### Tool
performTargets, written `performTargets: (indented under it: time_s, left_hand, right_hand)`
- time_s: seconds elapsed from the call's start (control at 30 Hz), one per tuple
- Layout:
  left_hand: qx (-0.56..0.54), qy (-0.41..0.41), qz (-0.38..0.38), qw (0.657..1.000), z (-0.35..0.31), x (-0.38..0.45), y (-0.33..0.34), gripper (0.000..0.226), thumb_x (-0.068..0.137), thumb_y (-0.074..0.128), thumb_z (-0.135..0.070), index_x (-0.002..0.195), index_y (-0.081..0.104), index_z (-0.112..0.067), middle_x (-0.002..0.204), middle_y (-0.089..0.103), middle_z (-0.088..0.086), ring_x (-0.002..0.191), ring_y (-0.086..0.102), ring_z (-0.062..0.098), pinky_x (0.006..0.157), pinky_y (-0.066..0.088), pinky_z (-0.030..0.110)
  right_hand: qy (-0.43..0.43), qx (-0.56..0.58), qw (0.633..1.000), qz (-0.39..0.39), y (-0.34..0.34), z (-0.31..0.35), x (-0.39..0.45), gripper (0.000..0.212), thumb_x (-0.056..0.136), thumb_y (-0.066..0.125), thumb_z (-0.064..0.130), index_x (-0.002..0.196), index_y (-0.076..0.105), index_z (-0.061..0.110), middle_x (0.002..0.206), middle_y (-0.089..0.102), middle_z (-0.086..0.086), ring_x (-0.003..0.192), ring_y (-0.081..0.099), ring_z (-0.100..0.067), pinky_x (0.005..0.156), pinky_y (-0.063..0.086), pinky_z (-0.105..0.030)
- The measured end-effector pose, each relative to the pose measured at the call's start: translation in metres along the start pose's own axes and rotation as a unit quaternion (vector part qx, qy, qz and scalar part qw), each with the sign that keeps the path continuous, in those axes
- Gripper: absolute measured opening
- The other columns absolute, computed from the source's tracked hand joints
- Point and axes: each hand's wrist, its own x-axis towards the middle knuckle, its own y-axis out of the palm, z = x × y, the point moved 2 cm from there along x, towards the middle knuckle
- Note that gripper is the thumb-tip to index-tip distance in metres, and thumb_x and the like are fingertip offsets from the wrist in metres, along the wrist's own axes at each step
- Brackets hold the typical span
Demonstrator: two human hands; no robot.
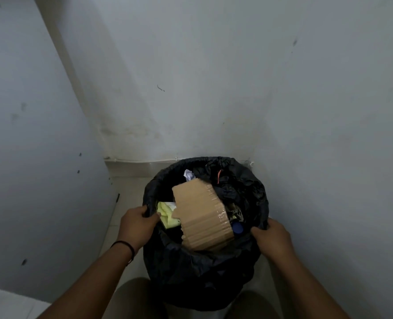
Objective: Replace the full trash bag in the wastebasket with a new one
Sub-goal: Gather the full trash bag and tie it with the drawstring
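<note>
Left hand [137, 223]: pinching the black trash bag [191, 272] at its left rim.
Right hand [274, 241]: gripping its right rim.
Contents: taped cardboard [202, 217] on top.

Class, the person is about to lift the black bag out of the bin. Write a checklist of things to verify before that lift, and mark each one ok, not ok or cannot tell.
1. Left hand has a grip on the rim of the black plastic trash bag: ok.
2. Right hand has a grip on the opposite rim: ok.
3. Bag mouth gathered shut: not ok, it is wide open.
4. Contents sit below the rim: not ok, the taped brown cardboard piece sticks up, with the crumpled yellow-green wrapper and the blue bottle cap beside it.
5. Bag free of tears: cannot tell, its underside is hidden.
6. New bag ready nearby: cannot tell, none shows.
</note>
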Motion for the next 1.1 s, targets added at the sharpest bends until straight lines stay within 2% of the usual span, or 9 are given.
performTargets:
  time_s: [0.13,0.4,0.5,0.57,0.63,0.73,0.9,1.03,1.1]
  left_hand:
    - [0.02,0.015,-0.011,1.0,0.006,-0.016,-0.002,0.016,0.085,0.065,-0.018,0.087,0.071,-0.003,0.082,0.069,0.013,0.075,0.064,0.024,0.064,0.049,0.028]
    - [0.077,0.054,-0.016,0.995,0.011,-0.032,-0.007,0.018,0.085,0.065,-0.022,0.079,0.067,-0.006,0.076,0.067,0.009,0.074,0.063,0.023,0.059,0.045,0.026]
    - [0.114,0.053,-0.02,0.992,0.01,-0.035,-0.013,0.021,0.083,0.066,-0.031,0.067,0.054,-0.024,0.07,0.059,-0.004,0.066,0.054,0.011,0.063,0.046,0.026]
    - [0.154,0.044,-0.021,0.987,0.007,-0.032,-0.018,0.027,0.082,0.065,-0.042,0.069,0.048,-0.026,0.07,0.053,-0.005,0.07,0.054,0.015,0.065,0.045,0.028]
    - [0.15,0.045,-0.038,0.987,0.003,-0.025,-0.024,0.027,0.082,0.063,-0.046,0.088,0.06,-0.02,0.087,0.061,0.002,0.087,0.059,0.022,0.071,0.045,0.028]
    - [0.14,0.098,-0.069,0.983,-0.006,0.0,-0.027,0.054,0.085,0.063,-0.036,0.127,0.054,-0.003,0.127,0.057,0.015,0.116,0.053,0.027,0.095,0.042,0.033]
    - [0.182,0.191,-0.061,0.963,-0.026,0.043,-0.01,0.042,0.089,0.06,-0.023,0.126,0.056,-0.001,0.131,0.055,0.016,0.122,0.049,0.027,0.101,0.034,0.027]
    - [0.209,0.217,-0.03,0.953,-0.03,0.075,0.017,0.039,0.091,0.057,-0.023,0.124,0.058,-0.002,0.129,0.058,0.015,0.119,0.053,0.028,0.097,0.037,0.027]
    - [0.222,0.216,-0.022,0.951,-0.023,0.088,0.025,0.035,0.092,0.055,-0.023,0.119,0.061,-0.002,0.121,0.062,0.015,0.113,0.056,0.029,0.089,0.04,0.027]
  right_hand:
    - [-0.002,-0.021,1.0,0.007,-0.001,-0.004,-0.012,0.007,0.083,0.06,0.013,0.086,0.058,0.006,0.083,0.056,-0.01,0.076,0.05,-0.022,0.051,0.032,-0.024]
    - [0.019,-0.044,0.998,0.031,0.0,-0.008,-0.021,0.018,0.085,0.059,0.015,0.099,0.053,0.005,0.091,0.053,-0.01,0.086,0.053,-0.026,0.069,0.035,-0.024]
    - [0.027,-0.101,0.992,0.065,0.001,-0.01,-0.021,0.019,0.086,0.06,0.023,0.095,0.054,0.008,0.091,0.056,-0.011,0.087,0.057,-0.026,0.067,0.037,-0.025]
    - [0.037,-0.149,0.985,0.08,-0.001,-0.009,-0.018,0.035,0.084,0.062,0.037,0.103,0.059,0.008,0.101,0.061,-0.014,0.098,0.061,-0.028,0.07,0.042,-0.025]
    - [0.038,-0.189,0.98,0.049,-0.008,-0.002,-0.013,0.057,0.082,0.061,0.05,0.117,0.054,0.005,0.117,0.059,-0.016,0.109,0.058,-0.031,0.082,0.047,-0.03]
    - [-0.038,-0.228,0.972,-0.041,-0.016,0.022,0.002,0.063,0.086,0.056,0.05,0.129,0.046,0.005,0.13,0.051,-0.019,0.12,0.049,-0.034,0.095,0.043,-0.041]
    - [-0.199,-0.284,0.932,-0.106,-0.004,0.072,0.043,0.039,0.09,0.054,0.034,0.123,0.058,0.013,0.126,0.056,-0.011,0.119,0.048,-0.03,0.095,0.037,-0.039]
    - [-0.296,-0.304,0.902,-0.083,0.022,0.097,0.084,0.03,0.089,0.055,0.028,0.115,0.065,0.016,0.12,0.06,-0.004,0.117,0.051,-0.027,0.091,0.039,-0.036]
    - [-0.319,-0.305,0.896,-0.054,0.037,0.103,0.098,0.035,0.09,0.054,0.027,0.123,0.061,0.018,0.126,0.059,-0.002,0.121,0.049,-0.025,0.097,0.038,-0.036]
